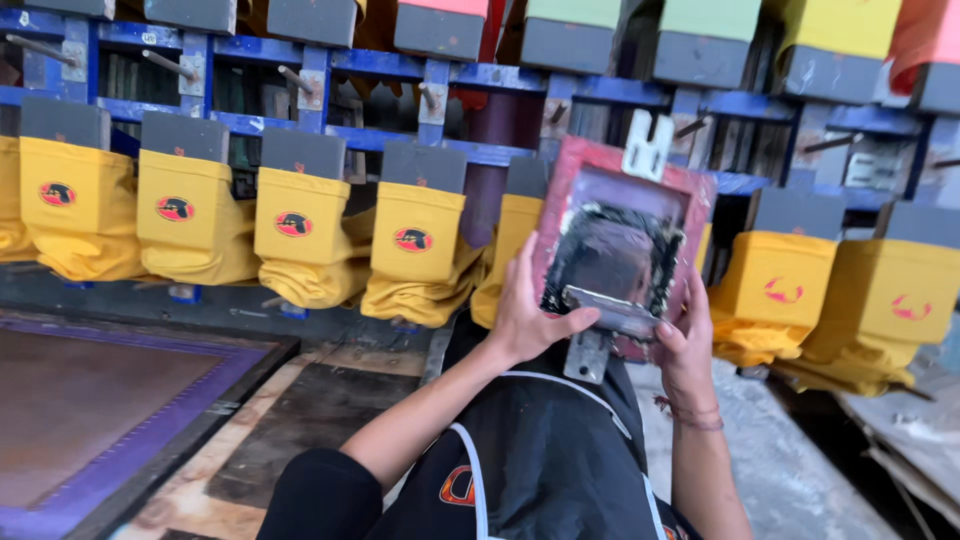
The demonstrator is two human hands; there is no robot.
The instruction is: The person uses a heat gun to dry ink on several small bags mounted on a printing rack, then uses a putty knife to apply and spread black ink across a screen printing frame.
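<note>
A small red-framed printing screen (690, 190), its mesh smeared with dark ink, is held up in front of the row of yellow shirts. My left hand (522, 318) grips its left edge, the thumb reaching onto a grey squeegee (612, 312) that lies across the lower mesh. My right hand (684, 350) holds the screen's lower right edge, fingers touching the squeegee's right end. A yellow shirt (510, 235) is partly hidden behind the screen. A metal bracket (648, 148) sticks up from the screen's top.
Yellow shirts (296, 225) with red and black prints hang on grey boards along a blue metal rack (330, 62). Shirts at the right (775, 290) carry only red marks. A large purple-framed screen (150, 440) lies at lower left on a wooden bench.
</note>
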